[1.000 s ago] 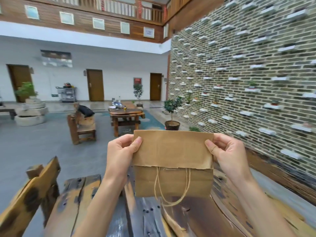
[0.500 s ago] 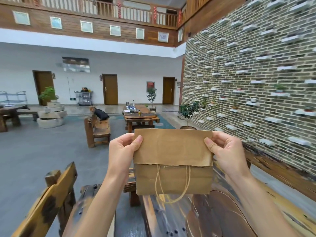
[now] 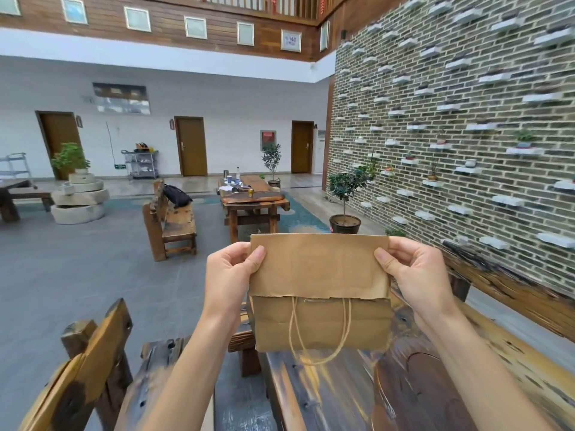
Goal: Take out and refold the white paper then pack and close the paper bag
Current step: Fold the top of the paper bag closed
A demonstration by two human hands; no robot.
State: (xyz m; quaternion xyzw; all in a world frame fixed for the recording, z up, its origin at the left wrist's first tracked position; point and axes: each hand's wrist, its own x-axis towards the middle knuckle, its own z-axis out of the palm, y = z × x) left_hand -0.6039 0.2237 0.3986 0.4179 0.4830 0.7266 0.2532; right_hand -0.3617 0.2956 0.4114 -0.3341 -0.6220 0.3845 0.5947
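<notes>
A brown paper bag hangs in the air above a dark wooden table. Its top flap is folded down over the front, and a twine handle loop dangles below the flap. My left hand pinches the flap's upper left corner, thumb on the front. My right hand pinches the upper right corner the same way. The white paper is not visible.
A wooden chair back stands at the lower left. A brick wall with small shelves runs along the right. Farther off are a bench, another table and a potted tree.
The view has swung left and tilted up, showing more of the hall. Both hands keep the same hold on the folded bag, held slightly higher above the table.
</notes>
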